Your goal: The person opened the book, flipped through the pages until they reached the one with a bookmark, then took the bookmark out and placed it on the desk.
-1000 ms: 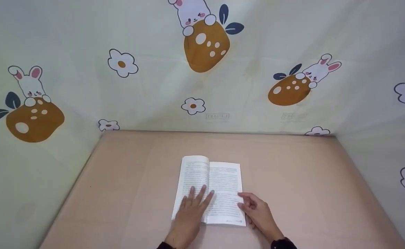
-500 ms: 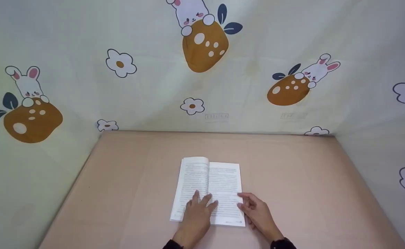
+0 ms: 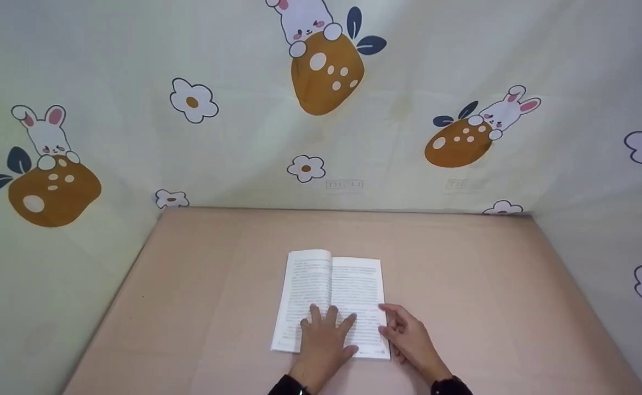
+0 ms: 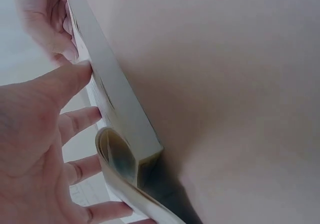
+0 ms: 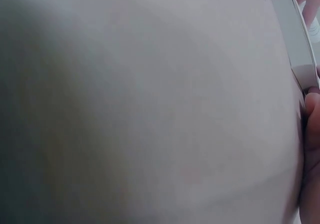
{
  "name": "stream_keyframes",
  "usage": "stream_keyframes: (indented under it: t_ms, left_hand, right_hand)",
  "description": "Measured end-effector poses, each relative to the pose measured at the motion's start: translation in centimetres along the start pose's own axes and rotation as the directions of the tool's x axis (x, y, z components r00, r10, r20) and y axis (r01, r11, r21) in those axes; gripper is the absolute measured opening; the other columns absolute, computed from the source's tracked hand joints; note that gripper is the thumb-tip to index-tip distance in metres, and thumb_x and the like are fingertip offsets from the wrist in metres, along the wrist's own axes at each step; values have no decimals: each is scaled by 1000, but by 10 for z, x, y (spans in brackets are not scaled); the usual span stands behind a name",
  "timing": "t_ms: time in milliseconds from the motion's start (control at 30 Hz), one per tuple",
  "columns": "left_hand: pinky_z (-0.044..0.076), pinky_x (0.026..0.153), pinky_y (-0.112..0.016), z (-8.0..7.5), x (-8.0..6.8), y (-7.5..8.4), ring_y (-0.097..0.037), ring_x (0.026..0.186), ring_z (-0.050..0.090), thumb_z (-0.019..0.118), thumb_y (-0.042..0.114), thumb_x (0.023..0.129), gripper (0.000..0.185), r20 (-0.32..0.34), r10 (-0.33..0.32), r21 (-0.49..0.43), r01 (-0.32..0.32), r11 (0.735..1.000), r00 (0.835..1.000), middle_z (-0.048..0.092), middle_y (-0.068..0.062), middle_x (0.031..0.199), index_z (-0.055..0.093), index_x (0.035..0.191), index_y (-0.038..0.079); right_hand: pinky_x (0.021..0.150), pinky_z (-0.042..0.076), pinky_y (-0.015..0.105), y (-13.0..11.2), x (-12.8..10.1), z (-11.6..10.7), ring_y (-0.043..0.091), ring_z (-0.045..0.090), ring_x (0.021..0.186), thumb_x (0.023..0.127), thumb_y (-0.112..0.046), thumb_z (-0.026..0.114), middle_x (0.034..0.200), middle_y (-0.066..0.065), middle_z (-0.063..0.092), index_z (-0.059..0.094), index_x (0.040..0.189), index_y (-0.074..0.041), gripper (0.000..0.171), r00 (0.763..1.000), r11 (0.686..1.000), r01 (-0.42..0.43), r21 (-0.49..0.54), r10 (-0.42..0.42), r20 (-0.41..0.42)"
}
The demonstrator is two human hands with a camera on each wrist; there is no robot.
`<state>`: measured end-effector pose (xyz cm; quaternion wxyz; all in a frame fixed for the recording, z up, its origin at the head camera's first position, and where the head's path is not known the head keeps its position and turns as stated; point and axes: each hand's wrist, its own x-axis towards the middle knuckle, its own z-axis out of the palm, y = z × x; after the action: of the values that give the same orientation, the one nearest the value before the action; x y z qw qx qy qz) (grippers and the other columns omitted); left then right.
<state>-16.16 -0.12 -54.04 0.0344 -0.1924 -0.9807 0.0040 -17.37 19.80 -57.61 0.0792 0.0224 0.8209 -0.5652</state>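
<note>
An open book with printed pages lies on the table, its left page bulging near the fold. Across the lower pages spreads my left hand, fingers apart, its thumb by the bottom edge of the right page. In the left wrist view that hand's thumb touches the book's thick edge, and a curled leaf rises beside the fingers. My right hand grips the book's right edge with thumb and curled fingers. In the right wrist view only part of the right hand shows, beside the book's edge.
The table has a plain pinkish-tan cover. Pale cloth walls printed with rabbits, fruits and flowers stand at its back and sides. Dark cuffs show at the wrists.
My left hand has slid rightward and a little nearer over the pages, and its thumb now shows at the right page. My right hand stays at the book's right edge.
</note>
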Motion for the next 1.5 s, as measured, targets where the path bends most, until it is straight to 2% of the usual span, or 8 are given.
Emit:
stream_keyframes:
  t_ms: [200, 400, 533, 633, 800, 1100, 1333, 1500]
  left_hand:
    - [47, 78, -54, -2, 1, 4, -46, 115, 45, 58, 65, 75, 63, 18, -13, 13, 13, 1000, 1000, 53, -10, 122, 54, 129, 33]
    - [47, 79, -57, -1, 4, 5, -46, 116, 44, 57, 66, 74, 65, 40, -27, 18, 26, 999, 999, 53, -9, 125, 53, 129, 33]
    - [48, 79, -56, -2, 5, 6, -46, 117, 44, 56, 68, 73, 66, 60, -33, 36, 31, 999, 998, 52, -8, 126, 52, 129, 34]
    - [48, 80, -56, -2, 5, 6, -45, 117, 44, 55, 69, 73, 66, 75, -44, 45, 41, 998, 996, 52, -7, 127, 52, 130, 35]
    - [47, 80, -56, -2, 4, 7, -46, 117, 44, 55, 69, 73, 67, 61, -48, 49, 45, 998, 997, 52, -8, 127, 52, 129, 34]
    - [47, 79, -55, -3, 3, 8, -46, 116, 45, 57, 68, 73, 66, 28, -44, 42, 43, 998, 999, 52, -8, 124, 53, 128, 34]
    - [48, 79, -57, 0, 3, 7, -47, 117, 44, 57, 69, 72, 67, 43, -47, 30, 46, 999, 998, 52, -9, 125, 53, 129, 33]
    - [48, 76, -54, 0, 1, 7, -45, 114, 46, 56, 71, 71, 66, -10, -30, 67, 31, 997, 999, 54, -8, 122, 54, 127, 34]
  right_hand:
    - [35, 37, 18, -1, 0, 1, 7, 42, 43, 81, -5, 60, 75, 1, 51, 46, 134, -9, 55, 999, 999, -33, 2, 33, -4]
    - [36, 38, 19, -3, 1, 1, 6, 41, 44, 81, -16, 68, 75, 0, 50, 39, 141, -11, 67, 997, 997, -78, 3, 78, 9]
    - [37, 38, 18, -3, 1, 0, 5, 41, 45, 77, -22, 74, 76, 0, 48, 34, 144, -12, 79, 996, 996, -90, 1, 89, 28]
    - [38, 39, 18, -3, 1, -1, 5, 41, 46, 75, -17, 75, 77, 0, 48, 31, 145, -12, 83, 995, 996, -86, 14, 85, 52]
    - [39, 40, 18, -3, 1, -2, 6, 42, 48, 73, -7, 71, 78, 1, 48, 30, 146, -11, 84, 994, 997, -72, 34, 69, 84]
    - [39, 40, 18, -3, -1, -2, 6, 41, 47, 74, -23, 77, 81, 1, 47, 32, 145, -13, 84, 995, 997, -69, 29, 66, 79]
    - [39, 39, 17, -5, -3, -1, 6, 41, 46, 77, -25, 75, 81, 1, 48, 31, 146, -11, 83, 996, 998, -51, 28, 49, 76]
    - [40, 38, 15, 1, 0, -2, 4, 41, 48, 75, -33, 75, 80, 1, 48, 33, 145, -13, 84, 997, 1000, -30, -10, 31, 70]
